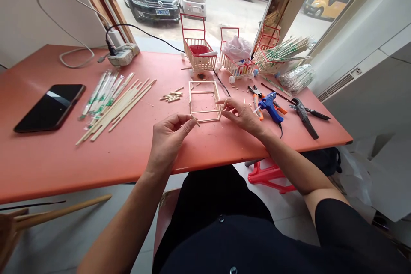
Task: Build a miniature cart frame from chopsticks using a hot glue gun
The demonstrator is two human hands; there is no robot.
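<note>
A small box-shaped wooden stick frame (205, 112) stands on the orange table in front of me. My left hand (171, 135) is closed at the frame's near left, pinching a short wooden stick (196, 121) between thumb and fingertips. At the right side of the frame, my right hand (242, 115) has its thumb and fingers closed around the slatted side. The fingers partly cover that side. A loose pile of short cut sticks (171, 96) lies left of the frame. The blue glue gun (270, 108) rests just right of my right hand.
Long bare sticks (112, 115), wrapped chopsticks (101, 90) and a phone (49, 107) lie left, below a power strip (123, 54). Three red-handled stick carts (201, 58) stand at the back. Orange-handled pliers (257, 105) and black cutters (305, 115) lie right; a cable crosses behind the frame.
</note>
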